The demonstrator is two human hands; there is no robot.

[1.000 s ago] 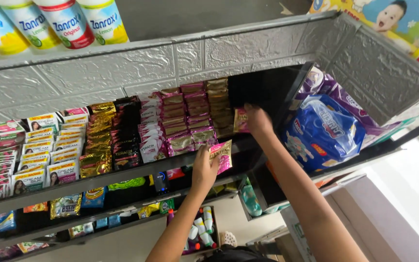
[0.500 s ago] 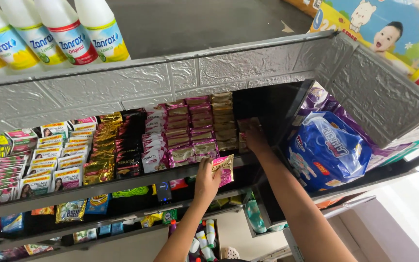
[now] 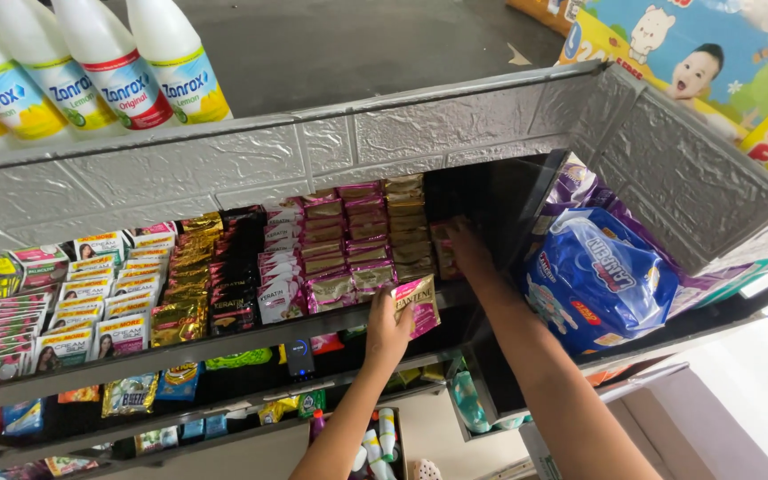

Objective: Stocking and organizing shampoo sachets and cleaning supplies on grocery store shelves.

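Observation:
My left hand [image 3: 388, 331] holds a few pink and gold sachets [image 3: 418, 304] in front of the shelf edge [image 3: 224, 345]. Further in, my right hand [image 3: 469, 251] reaches into the dark gap at the right end of the sachet rows. Its fingers grip a small stack of brownish sachets [image 3: 443, 247] standing beside the gold sachet column [image 3: 407, 227]. Pink sachet rows [image 3: 348, 240] fill the shelf left of that. Both forearms come up from the bottom of the view.
Blue and purple diaper packs [image 3: 599, 276] sit right of the gap. White cleaner bottles [image 3: 113, 62] stand on the top ledge. Hair-cream sachets [image 3: 91, 298] fill the left shelf; lower shelves hold more small packets [image 3: 131, 394]. A silver embossed panel [image 3: 686, 169] walls the right.
My right hand has pushed deeper into the gap beside the gold sachets. My left hand stays at the shelf edge with its sachets. The view has shifted slightly.

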